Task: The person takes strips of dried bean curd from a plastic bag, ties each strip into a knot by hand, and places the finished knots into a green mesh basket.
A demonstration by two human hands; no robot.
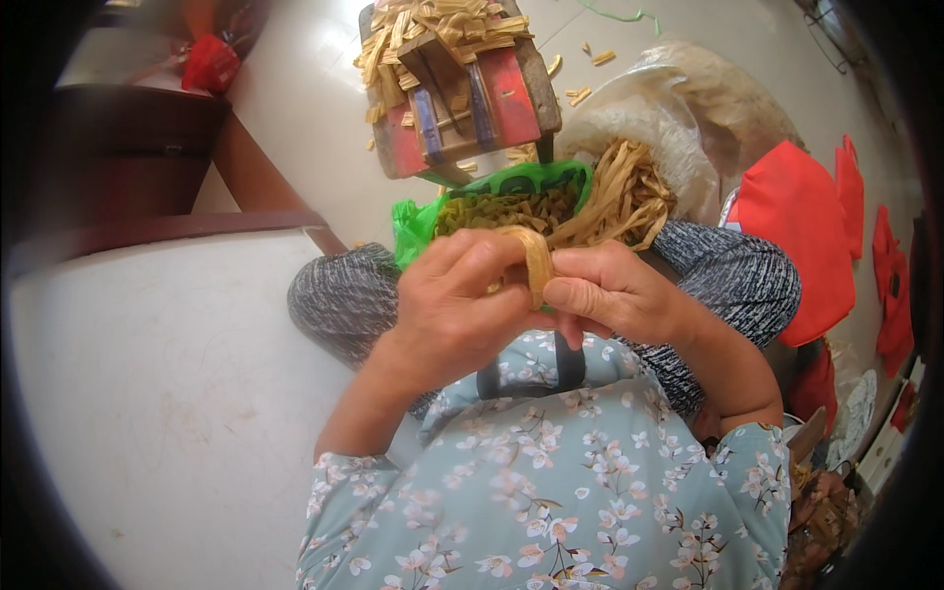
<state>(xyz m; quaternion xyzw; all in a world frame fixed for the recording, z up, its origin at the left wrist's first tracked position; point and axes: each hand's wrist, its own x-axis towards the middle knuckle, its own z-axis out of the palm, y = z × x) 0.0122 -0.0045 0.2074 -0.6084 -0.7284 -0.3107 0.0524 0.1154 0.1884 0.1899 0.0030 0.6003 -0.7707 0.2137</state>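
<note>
My left hand [463, 299] and my right hand [616, 291] meet above my lap, both on a curved tan strip of dried plant fibre [539, 269]. The strip bends over beside my left fingers, and my right thumb and fingers pinch its side. Just beyond the hands lies a green plastic bag [413, 221] with many short brownish folded pieces [509, 210] in it. To its right, long dried strips [627, 188] spill from a translucent plastic sack [686, 96].
Ahead stands a small red and wooden bench [516, 96] heaped with cut pale pieces [442, 22], a wooden block with a slot on it. A white tabletop [184, 398] is at the left. Red bags [796, 243] lie at the right. Scraps [603, 57] dot the floor.
</note>
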